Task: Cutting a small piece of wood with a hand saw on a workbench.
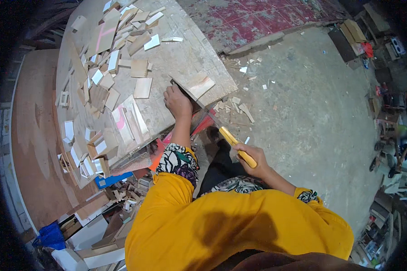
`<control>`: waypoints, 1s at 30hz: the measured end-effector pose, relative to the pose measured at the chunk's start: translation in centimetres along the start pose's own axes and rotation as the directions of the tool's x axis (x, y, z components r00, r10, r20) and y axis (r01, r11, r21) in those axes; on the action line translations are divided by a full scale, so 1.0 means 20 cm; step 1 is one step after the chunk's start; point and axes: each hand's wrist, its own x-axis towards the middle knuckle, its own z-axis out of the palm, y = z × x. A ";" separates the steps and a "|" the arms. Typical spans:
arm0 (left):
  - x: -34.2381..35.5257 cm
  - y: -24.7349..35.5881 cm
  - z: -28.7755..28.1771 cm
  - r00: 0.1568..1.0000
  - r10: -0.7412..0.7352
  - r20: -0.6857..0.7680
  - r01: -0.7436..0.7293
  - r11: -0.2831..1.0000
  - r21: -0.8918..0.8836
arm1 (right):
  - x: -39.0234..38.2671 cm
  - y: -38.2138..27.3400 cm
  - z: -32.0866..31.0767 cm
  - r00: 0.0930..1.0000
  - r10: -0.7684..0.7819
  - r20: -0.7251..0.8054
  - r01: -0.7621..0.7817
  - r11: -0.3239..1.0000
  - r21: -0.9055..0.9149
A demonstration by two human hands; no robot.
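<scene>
My right hand (255, 161) is wrapped round the yellow handle of a handsaw (230, 137). The saw's thin blade runs up and left from the handle, across the corner of the wooden worktable (160, 119). Beside the blade, on its left, my left hand (178, 101) rests at the table's edge with its fingers curled in. What lies under those fingers is mostly hidden. Just past the blade, on its right, a pale piece of wood (201, 85) lies flat on the table corner.
Many wood offcuts (139, 67), some with white faces, cover the table's left and far parts. Chips and slivers (245, 112) lie on the concrete floor (312, 108) to the right. A large brown board (36, 135) stands left of the table. More scraps (108, 235) pile up below it.
</scene>
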 end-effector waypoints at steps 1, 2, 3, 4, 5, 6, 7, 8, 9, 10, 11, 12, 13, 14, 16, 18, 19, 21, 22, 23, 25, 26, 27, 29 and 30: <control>0.00 0.03 0.01 0.999 -0.031 0.012 0.031 1.000 0.003 | 0.00 -0.01 -0.02 1.000 0.007 0.002 -0.007 1.000 -0.006; 0.01 0.07 0.03 0.999 -0.031 0.019 0.031 1.000 -0.005 | -0.01 -0.01 -0.04 1.000 -0.019 0.003 0.020 0.998 -0.057; 0.02 0.13 0.05 0.999 -0.001 0.036 0.003 0.999 -0.049 | -0.02 -0.01 -0.07 0.999 -0.046 0.003 0.046 0.993 -0.108; 0.03 0.19 0.08 0.998 0.029 0.049 -0.024 0.995 -0.093 | -0.05 0.02 -0.09 0.999 -0.045 0.016 0.047 0.990 -0.132; 0.04 0.24 0.10 0.998 0.053 0.031 -0.049 0.992 -0.113 | -0.06 0.02 -0.08 0.999 -0.044 0.022 0.047 0.988 -0.144; 0.05 0.29 0.11 0.997 0.077 0.030 -0.071 0.987 -0.142 | -0.08 0.01 -0.08 1.000 0.010 -0.020 -0.013 0.992 -0.128; 0.06 0.35 0.12 0.993 0.114 0.032 -0.107 0.979 -0.175 | -0.08 0.01 -0.10 0.994 0.072 -0.077 -0.080 0.991 -0.109; 0.08 0.40 0.13 0.992 0.121 0.035 -0.112 0.976 -0.187 | -0.07 0.02 -0.11 0.993 0.077 -0.086 -0.087 0.989 -0.119; 0.10 0.43 0.14 0.991 0.124 0.045 -0.116 0.982 -0.152 | -0.05 0.02 -0.12 0.990 0.076 -0.116 -0.088 0.990 -0.107; 0.11 0.47 0.15 0.990 0.129 0.056 -0.122 0.986 -0.117 | -0.04 0.02 -0.13 0.986 0.077 -0.149 -0.091 0.991 -0.095; 0.12 0.49 0.15 0.989 0.135 0.061 -0.126 0.984 -0.127 | -0.03 0.02 -0.13 0.984 0.083 -0.156 -0.099 0.990 -0.103; 0.13 0.50 0.14 0.988 0.130 0.078 -0.119 0.984 -0.129 | -0.02 0.02 -0.12 0.976 0.100 -0.195 -0.111 0.993 -0.049; 0.14 0.50 0.14 0.988 0.124 0.093 -0.112 0.986 -0.126 | -0.01 0.02 -0.11 0.966 0.117 -0.233 -0.118 0.993 0.008; 0.15 0.51 0.15 0.989 0.122 0.087 -0.111 0.986 -0.122 | 0.00 0.01 -0.11 0.965 0.128 -0.229 -0.132 0.991 -0.002; 0.15 0.51 0.15 0.985 0.145 0.098 -0.132 0.983 -0.127 | 0.05 -0.01 -0.07 0.964 0.136 -0.227 -0.143 0.990 -0.015; 0.16 0.51 0.17 0.979 0.172 0.107 -0.158 0.979 -0.130 | 0.08 -0.03 -0.08 0.971 0.171 -0.165 -0.185 0.980 -0.073; 0.16 0.50 0.18 0.980 0.183 0.074 -0.172 0.976 -0.136 | 0.09 -0.01 -0.08 0.970 0.173 -0.172 -0.187 0.980 -0.067; 0.17 0.49 0.22 0.978 0.203 0.043 -0.195 0.971 -0.140 | 0.11 0.03 -0.07 0.988 0.051 -0.145 -0.081 0.975 -0.208; 0.19 0.50 0.22 0.975 0.218 0.032 -0.211 0.965 -0.157 | 0.12 0.03 -0.09 0.985 0.057 -0.161 -0.087 0.980 -0.181; 0.20 0.51 0.23 0.972 0.233 0.021 -0.226 0.959 -0.173 | 0.14 0.05 -0.10 0.984 0.062 -0.170 -0.092 0.980 -0.178; 0.22 0.54 0.23 0.970 0.239 0.042 -0.227 0.956 -0.185 | 0.17 0.08 -0.12 0.965 0.026 -0.259 -0.055 0.993 -0.105; 0.23 0.56 0.22 0.970 0.236 0.061 -0.220 0.956 -0.196 | 0.17 0.07 -0.15 0.963 0.213 -0.162 -0.222 0.974 -0.037; 0.24 0.56 0.22 0.969 0.239 0.064 -0.222 0.954 -0.200 | 0.18 0.06 -0.16 0.962 0.218 -0.166 -0.227 0.973 -0.038; 0.25 0.57 0.21 0.971 0.233 0.055 -0.216 0.950 -0.225 | 0.22 0.02 -0.16 0.948 0.194 -0.253 -0.188 0.981 0.048; 0.24 0.58 0.21 0.971 0.231 0.057 -0.213 0.950 -0.229 | 0.24 0.00 -0.17 0.948 0.196 -0.252 -0.191 0.981 0.044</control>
